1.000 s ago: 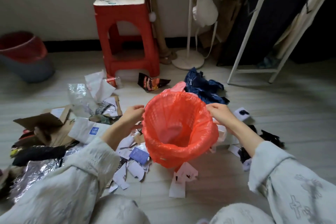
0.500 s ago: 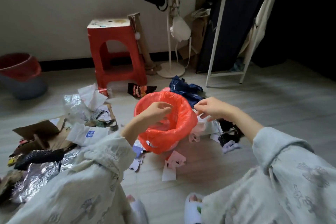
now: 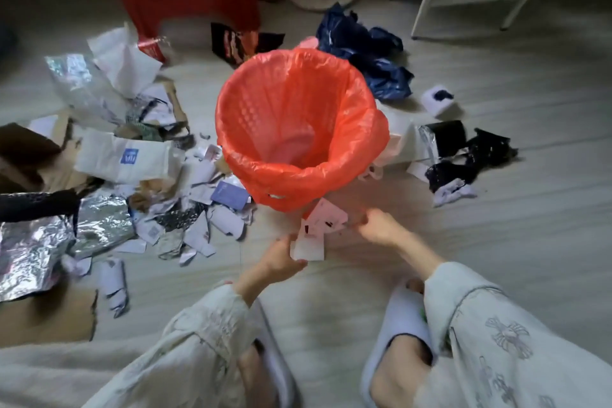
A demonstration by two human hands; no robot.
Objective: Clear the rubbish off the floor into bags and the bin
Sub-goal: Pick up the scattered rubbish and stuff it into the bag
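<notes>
Bin lined; you've moved on to the scraps in front of it.

Both hands have left the rim of the round bin lined with an orange plastic bag (image 3: 299, 129). Your left hand (image 3: 281, 262) and right hand (image 3: 376, 225) now have fingers clamped on white paper scraps (image 3: 318, 230) just before the bin.

Glossy plastic liner (image 3: 299, 129), crinkled foil (image 3: 36, 242)

Both arms reach fwd and down, pale sleeves at the wrists. My left hand (image 3: 281, 262) sits palm-up-ish, fingers curled, pinching a paper scrap (image 3: 309, 243). Right hand (image 3: 377, 225) is low, fingers curled onto another scrap (image 3: 328, 217) — exact grip blurred. Feet in slippers below.
</notes>
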